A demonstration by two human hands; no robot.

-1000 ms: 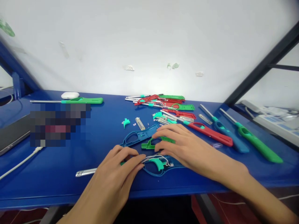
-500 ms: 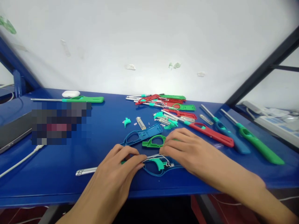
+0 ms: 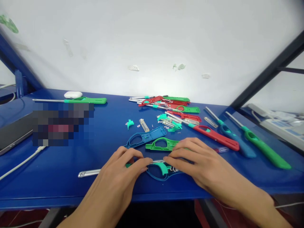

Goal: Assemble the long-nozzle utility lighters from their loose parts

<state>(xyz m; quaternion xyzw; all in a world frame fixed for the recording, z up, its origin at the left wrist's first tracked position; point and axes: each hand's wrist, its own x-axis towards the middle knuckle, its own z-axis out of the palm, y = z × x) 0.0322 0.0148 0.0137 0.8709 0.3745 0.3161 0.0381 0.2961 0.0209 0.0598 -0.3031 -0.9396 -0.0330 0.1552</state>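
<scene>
An opened blue gas lighter (image 3: 158, 178) lies between my hands at the table's front, its inner side up. My left hand (image 3: 121, 171) is closed on its neck, with thumb and index fingertip at the white wire (image 3: 156, 161); the metal barrel (image 3: 89, 173) sticks out to the left. My right hand (image 3: 199, 158) is over the handle, its fingertips pinched at the wire's other end. A turquoise trigger (image 3: 163, 168) sits in the shell between them. Just behind are a green half shell (image 3: 163, 144), partly covered by my right hand, and a blue half shell (image 3: 147, 136).
Loose triggers, clear fuel tanks (image 3: 144, 125) and red and green lighter parts (image 3: 175, 103) lie farther back. Whole red (image 3: 218, 137), blue (image 3: 239, 142) and green lighters (image 3: 266, 148) are at right. A screwdriver (image 3: 222, 149) is behind my right hand. A phone (image 3: 16, 131) lies left.
My right hand has shifted slightly down toward the lighter and now covers more of the handle and the loose wire. More of the green half shell shows. My left hand has kept its grip.
</scene>
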